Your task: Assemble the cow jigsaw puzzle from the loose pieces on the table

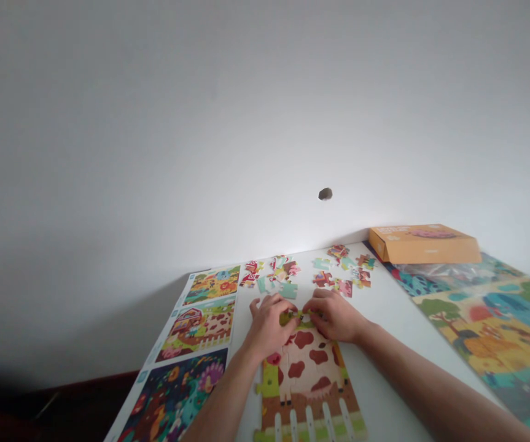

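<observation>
A partly assembled jigsaw puzzle [304, 374] lies flat on the white table [379, 337], showing a brown-spotted cow above a white picket fence. My left hand [268, 325] and my right hand [333, 316] meet at its top edge. Their fingertips pinch a small green-and-white jigsaw piece [298, 318], which is partly hidden by my fingers. Loose jigsaw pieces [283, 273] in red, pink and pale green lie just beyond my left hand. A second group of loose pieces [342, 270] lies beyond my right hand.
To the left lies a printed sheet of puzzle pictures [200, 325]. To the right, a large printed farm-scene sheet [486, 325] lies under a clear plastic bag [430, 276]. An orange puzzle box [424, 244] stands against the white wall [200, 123].
</observation>
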Motion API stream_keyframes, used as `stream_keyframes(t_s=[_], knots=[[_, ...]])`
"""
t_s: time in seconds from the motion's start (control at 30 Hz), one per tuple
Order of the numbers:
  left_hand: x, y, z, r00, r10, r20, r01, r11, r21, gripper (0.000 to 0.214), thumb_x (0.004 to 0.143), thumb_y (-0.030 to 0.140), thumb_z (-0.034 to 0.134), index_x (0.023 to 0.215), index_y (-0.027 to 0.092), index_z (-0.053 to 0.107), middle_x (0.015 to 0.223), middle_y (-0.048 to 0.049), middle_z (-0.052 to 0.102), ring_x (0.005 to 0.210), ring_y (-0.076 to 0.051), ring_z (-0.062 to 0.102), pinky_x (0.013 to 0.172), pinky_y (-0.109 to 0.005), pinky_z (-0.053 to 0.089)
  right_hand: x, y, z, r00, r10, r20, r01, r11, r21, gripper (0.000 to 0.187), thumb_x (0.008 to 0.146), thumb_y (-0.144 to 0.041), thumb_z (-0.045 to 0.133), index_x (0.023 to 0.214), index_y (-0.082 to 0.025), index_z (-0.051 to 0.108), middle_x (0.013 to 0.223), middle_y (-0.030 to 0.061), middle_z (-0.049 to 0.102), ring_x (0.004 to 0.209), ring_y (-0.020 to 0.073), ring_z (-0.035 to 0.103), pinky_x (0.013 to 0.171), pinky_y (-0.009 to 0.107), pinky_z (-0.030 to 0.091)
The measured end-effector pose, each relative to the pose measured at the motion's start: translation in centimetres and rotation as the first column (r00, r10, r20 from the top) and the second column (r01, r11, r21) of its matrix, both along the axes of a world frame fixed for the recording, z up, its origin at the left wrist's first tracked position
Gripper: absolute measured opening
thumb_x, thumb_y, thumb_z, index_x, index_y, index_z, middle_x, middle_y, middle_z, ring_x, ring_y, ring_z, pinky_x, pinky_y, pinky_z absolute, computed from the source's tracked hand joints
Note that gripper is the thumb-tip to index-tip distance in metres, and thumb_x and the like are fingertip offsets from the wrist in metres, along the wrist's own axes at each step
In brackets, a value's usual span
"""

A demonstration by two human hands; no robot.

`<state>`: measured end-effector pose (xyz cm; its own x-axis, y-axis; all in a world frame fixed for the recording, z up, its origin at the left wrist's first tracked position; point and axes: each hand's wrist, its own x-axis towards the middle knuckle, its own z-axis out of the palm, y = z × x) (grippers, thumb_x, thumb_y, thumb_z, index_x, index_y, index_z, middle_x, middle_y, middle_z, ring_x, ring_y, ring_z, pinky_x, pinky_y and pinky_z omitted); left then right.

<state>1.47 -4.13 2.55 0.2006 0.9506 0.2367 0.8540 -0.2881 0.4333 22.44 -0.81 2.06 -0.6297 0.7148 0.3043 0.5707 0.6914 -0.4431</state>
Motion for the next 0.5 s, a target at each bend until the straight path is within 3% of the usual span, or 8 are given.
stream_keyframes(t_s=[0.13,0.27,0.37,0.5], knots=[[-0.25,0.3,-0.12,0.993,0.115,-0.016,-0.114,0.992,0.061,0.01,0.085,0.028,0.064,0.089,0.028,0.073,0.102,-0.0027,0.069,0.106,-0.025,0.059,0.105,-0.05,0.03,0.0,0.14,-0.14,1.0,-0.01,-0.01,0.01,1.0,0.019,0.025,0.084,-0.015,0.055,0.098,-0.022,0.074,0.088,0.006,0.065,0.083,0.0184,0.062,0.077,0.029,0.046],[-0.72,0.7,-0.08,0.965,0.259,-0.039,-0.255,0.962,0.097,0.021,0.087,0.029,0.06,0.103,0.029,0.073,0.121,-0.0056,0.066,0.115,-0.029,0.054,0.103,-0.051,0.034,0.03,0.48,-0.46,0.998,-0.048,-0.03,0.049,0.998,0.03,0.024,0.083,-0.012,0.055,0.096,-0.02,0.074,0.089,0.0062,0.067,0.086,0.0189,0.062,0.079,0.03,0.047],[-0.84,0.82,-0.31,0.972,0.221,-0.077,-0.216,0.974,0.063,0.03,0.085,0.032,0.062,0.113,0.032,0.071,0.134,-0.0037,0.062,0.123,-0.034,0.048,0.106,-0.057,0.03,0.03,0.66,-0.77,0.995,-0.076,-0.063,0.078,0.996,0.04,0.025,0.081,-0.01,0.055,0.096,-0.02,0.073,0.09,0.0067,0.068,0.09,0.0201,0.062,0.084,0.032,0.047],[-0.71,0.76,-0.72,0.987,0.142,-0.078,-0.138,0.989,0.048,0.025,0.086,0.033,0.062,0.108,0.034,0.073,0.131,-0.0011,0.064,0.123,-0.033,0.046,0.108,-0.059,0.026,0.02,0.7,-0.99,0.992,-0.072,-0.099,0.077,0.996,0.052,0.025,0.081,-0.009,0.055,0.094,-0.02,0.074,0.092,0.0072,0.067,0.092,0.0207,0.061,0.085,0.034,0.048]])
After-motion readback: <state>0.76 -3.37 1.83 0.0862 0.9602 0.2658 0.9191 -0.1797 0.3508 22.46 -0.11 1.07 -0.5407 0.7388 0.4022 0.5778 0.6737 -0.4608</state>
